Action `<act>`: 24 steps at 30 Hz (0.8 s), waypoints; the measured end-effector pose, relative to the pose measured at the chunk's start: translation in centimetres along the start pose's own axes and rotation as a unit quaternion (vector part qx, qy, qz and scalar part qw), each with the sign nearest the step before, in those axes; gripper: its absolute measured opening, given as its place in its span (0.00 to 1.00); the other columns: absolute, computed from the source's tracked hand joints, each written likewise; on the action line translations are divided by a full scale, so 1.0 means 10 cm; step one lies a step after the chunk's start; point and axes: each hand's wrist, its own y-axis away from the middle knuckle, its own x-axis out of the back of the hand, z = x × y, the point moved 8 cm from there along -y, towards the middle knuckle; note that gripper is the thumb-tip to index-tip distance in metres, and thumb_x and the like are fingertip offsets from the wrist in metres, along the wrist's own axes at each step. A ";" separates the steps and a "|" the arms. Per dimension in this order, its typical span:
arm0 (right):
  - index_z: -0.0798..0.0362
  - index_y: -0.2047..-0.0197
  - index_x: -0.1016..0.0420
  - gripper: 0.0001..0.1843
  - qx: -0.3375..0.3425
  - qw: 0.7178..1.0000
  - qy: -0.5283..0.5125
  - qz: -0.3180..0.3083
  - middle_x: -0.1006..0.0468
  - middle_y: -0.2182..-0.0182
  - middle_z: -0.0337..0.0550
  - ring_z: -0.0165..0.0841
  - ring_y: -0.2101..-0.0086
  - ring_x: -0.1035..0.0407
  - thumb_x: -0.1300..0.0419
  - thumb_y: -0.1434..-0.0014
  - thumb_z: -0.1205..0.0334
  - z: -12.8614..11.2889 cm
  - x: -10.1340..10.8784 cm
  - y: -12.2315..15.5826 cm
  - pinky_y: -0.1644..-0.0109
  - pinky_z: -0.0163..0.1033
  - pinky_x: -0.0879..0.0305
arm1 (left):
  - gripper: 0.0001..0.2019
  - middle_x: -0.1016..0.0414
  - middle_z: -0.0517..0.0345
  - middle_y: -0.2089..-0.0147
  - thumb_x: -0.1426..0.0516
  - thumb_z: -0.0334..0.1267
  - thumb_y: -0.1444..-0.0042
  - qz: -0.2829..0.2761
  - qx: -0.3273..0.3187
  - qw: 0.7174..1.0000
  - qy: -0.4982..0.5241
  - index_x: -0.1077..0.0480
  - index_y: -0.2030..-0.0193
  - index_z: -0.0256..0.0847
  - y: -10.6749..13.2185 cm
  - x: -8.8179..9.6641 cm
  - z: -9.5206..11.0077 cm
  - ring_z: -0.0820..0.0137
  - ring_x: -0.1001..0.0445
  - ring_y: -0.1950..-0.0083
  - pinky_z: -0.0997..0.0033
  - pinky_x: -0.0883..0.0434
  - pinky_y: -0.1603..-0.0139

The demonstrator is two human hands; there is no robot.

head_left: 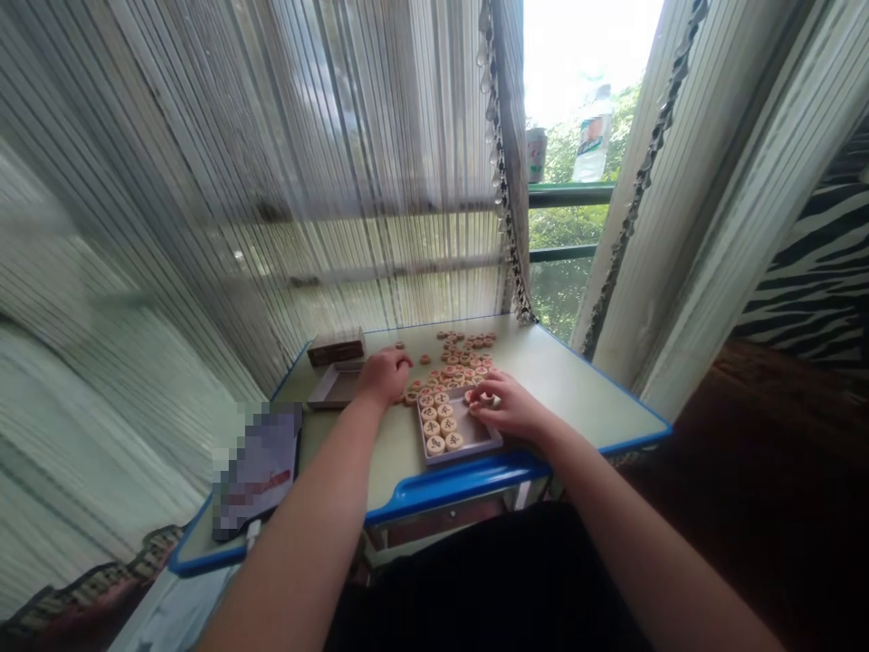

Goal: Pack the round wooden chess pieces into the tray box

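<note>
My right hand [508, 406] is pinching a xiangqi piece [473, 398] over the tray [462, 455]. My left hand [384, 377] is resting apart, beside loose pieces [452, 358].

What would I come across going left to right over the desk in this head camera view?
Pixelated booklet → shallow open box → left hand → tray of wooden xiangqi pieces → right hand

A pale green desk [563, 380] with a blue edge stands beside a striped sheer curtain [272, 154] on the left, and a flat packet [258, 471] lies at its near left (too pixelated to read). Far right, a plastic bottle [592, 136] and a cup [536, 154] sit beyond a green window rail [570, 194], with zebra-print fabric [815, 263] further right.
</note>
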 end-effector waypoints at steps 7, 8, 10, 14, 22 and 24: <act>0.51 0.64 0.24 0.09 0.025 0.998 0.014 0.052 0.31 0.65 0.43 0.35 0.60 0.37 0.40 0.51 0.67 -0.03 0.07 -0.02 0.53 0.41 0.38 | 0.12 0.23 0.54 0.64 0.51 0.30 0.51 -0.004 0.018 1.000 0.003 0.25 0.72 0.40 -0.01 0.01 -0.02 0.65 0.26 0.59 0.69 0.30 0.54; 0.51 0.64 0.23 0.09 0.034 0.997 0.031 0.059 0.31 0.64 0.44 0.35 0.60 0.37 0.40 0.50 0.66 -0.04 0.09 -0.06 0.53 0.41 0.38 | 0.12 0.23 0.53 0.63 0.51 0.29 0.51 -0.006 0.021 1.000 0.008 0.25 0.71 0.39 -0.01 -0.01 -0.03 0.66 0.26 0.58 0.69 0.31 0.54; 0.50 0.63 0.23 0.09 0.051 0.994 0.071 0.058 0.30 0.64 0.45 0.36 0.60 0.37 0.41 0.48 0.65 -0.07 0.12 -0.15 0.55 0.42 0.38 | 0.13 0.24 0.52 0.60 0.50 0.30 0.51 -0.026 0.020 0.999 0.031 0.25 0.64 0.38 -0.01 -0.08 -0.03 0.66 0.26 0.58 0.68 0.30 0.53; 0.50 0.63 0.22 0.09 0.081 0.984 0.161 0.000 0.28 0.65 0.46 0.37 0.63 0.35 0.42 0.45 0.57 -0.08 0.06 -0.47 0.59 0.43 0.37 | 0.19 0.27 0.48 0.54 0.48 0.36 0.47 -0.096 -0.023 0.992 0.074 0.33 0.48 0.35 0.01 -0.28 0.09 0.66 0.28 0.55 0.65 0.31 0.51; 0.49 0.57 0.23 0.13 0.161 0.981 0.108 -0.005 0.23 0.60 0.45 0.38 0.59 0.33 0.41 0.47 0.65 0.16 -0.12 -0.86 0.52 0.46 0.39 | 0.17 0.27 0.51 0.52 0.52 0.44 0.41 -0.119 -0.029 0.990 0.062 0.29 0.53 0.39 0.08 -0.35 0.19 0.65 0.30 0.51 0.66 0.34 0.49; 0.49 0.59 0.22 0.12 0.155 0.985 0.076 -0.011 0.22 0.60 0.44 0.37 0.60 0.33 0.41 0.47 0.65 0.22 -0.15 -0.86 0.51 0.46 0.40 | 0.18 0.26 0.51 0.53 0.53 0.47 0.41 -0.134 -0.015 0.989 0.062 0.28 0.55 0.39 0.10 -0.38 0.18 0.65 0.29 0.52 0.66 0.34 0.50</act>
